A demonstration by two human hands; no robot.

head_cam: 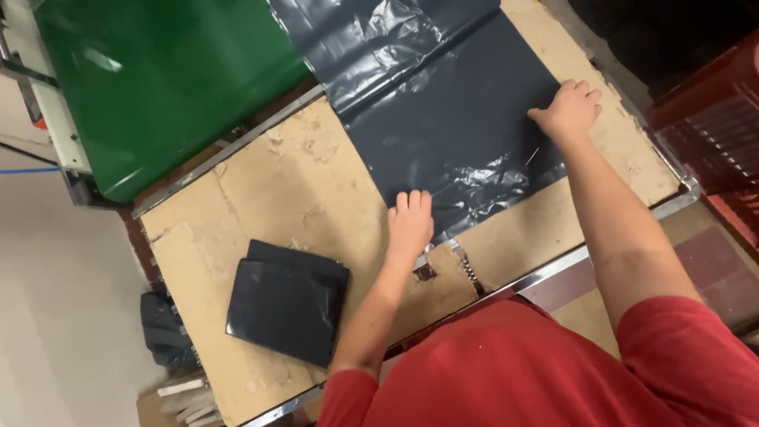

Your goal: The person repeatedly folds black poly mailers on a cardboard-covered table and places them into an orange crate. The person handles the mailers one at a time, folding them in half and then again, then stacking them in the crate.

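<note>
A long dark grey plastic sheet [451, 119] lies flat across the cardboard-covered table [292, 190], running off toward the far edge. My left hand [410, 224] presses flat on the sheet's near left corner, fingers together. At the sheet's right edge my right hand [568, 111] rests with its fingers curled down onto the plastic. A stack of folded dark grey plastic bags [286, 300] sits on the table to the left of my left hand.
A green plastic sheet [166, 79] hangs over a machine frame at the far left. A red crate [711, 134] stands at the right. The table has a metal rim [553, 269] along its near edge. Small white objects [186, 395] lie below the table's left corner.
</note>
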